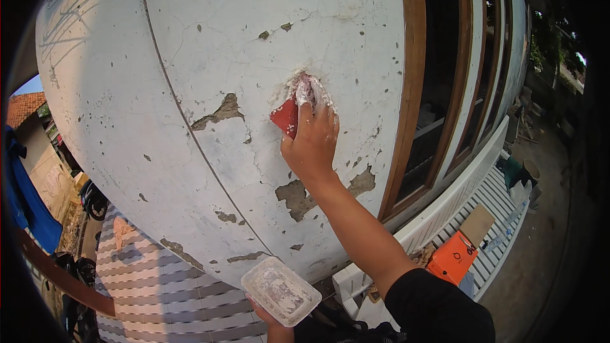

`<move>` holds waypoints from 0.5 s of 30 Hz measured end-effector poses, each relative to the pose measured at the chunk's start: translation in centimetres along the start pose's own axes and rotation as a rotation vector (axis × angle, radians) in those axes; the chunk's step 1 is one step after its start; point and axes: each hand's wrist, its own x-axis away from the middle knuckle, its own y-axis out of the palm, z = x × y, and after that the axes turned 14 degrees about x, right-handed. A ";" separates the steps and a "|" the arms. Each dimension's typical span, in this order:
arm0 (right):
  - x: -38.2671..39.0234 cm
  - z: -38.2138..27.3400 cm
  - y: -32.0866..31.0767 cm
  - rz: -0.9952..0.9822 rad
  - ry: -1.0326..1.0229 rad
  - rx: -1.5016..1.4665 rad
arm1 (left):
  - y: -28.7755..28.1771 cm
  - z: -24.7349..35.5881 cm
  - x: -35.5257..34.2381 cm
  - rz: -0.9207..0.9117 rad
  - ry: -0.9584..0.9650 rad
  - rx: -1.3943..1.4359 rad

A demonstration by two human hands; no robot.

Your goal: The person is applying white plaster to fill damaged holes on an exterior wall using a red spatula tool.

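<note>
My right hand (312, 136) reaches up to the white, peeling wall (216, 32), its fingers smeared with white putty. It grips a red flat scraper (285, 118), pressed close to the wall surface. Wet-looking white putty (293, 80) is spread around my fingertips. Low in front of me, my left hand (274, 330) holds a shallow rectangular plastic tub (281, 290) from beneath. White putty residue coats the tub's inside. Most of my left fingers are hidden under it.
Bare patches (295, 200) show grey below my right wrist. A cable (184, 117) runs down the wall. To the right are a wooden window frame (406, 89) and a white slatted bench (492, 216) bearing an orange box (452, 257). Striped tiles (146, 279) lie lower left.
</note>
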 end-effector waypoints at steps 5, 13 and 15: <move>-0.1 0.9 1.6 0.091 -0.082 -0.018 | -1.1 0.9 -1.4 0.053 0.019 -0.115; 0.3 2.2 2.1 0.157 -0.238 0.003 | -4.2 0.0 -5.1 -0.018 -0.035 0.444; 1.0 3.3 2.0 0.114 -0.260 0.020 | -2.5 -1.5 -5.5 -0.086 -0.082 0.559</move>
